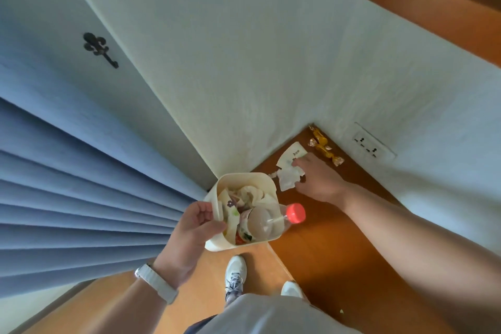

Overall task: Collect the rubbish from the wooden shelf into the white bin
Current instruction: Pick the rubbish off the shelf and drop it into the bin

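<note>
- Two white shoes [235, 274] stand on the light wooden floor, closest to the person.
- The left hand [189, 228] has a white watch strap [157, 283] on its wrist. It grips the near rim of the small white plastic bin [252, 177] and holds it up just beside the shelf edge.
- The bin is full of scrunched paper and wrappers. A clear plastic bottle with a red cap [295, 213] pokes out over its rim.
- The brown wooden shelf [325, 247] runs into the wall corner.
- The right hand [317, 179] rests on the shelf, well apart from the left. Its fingers curl round a crumpled white paper [288, 177].
- A flat white paper slip [294, 153] lies touching it.
- Three sweets in shiny gold wrappers [321, 145] lie by the wall.
- A white wall socket [372, 145] sits behind them.
</note>
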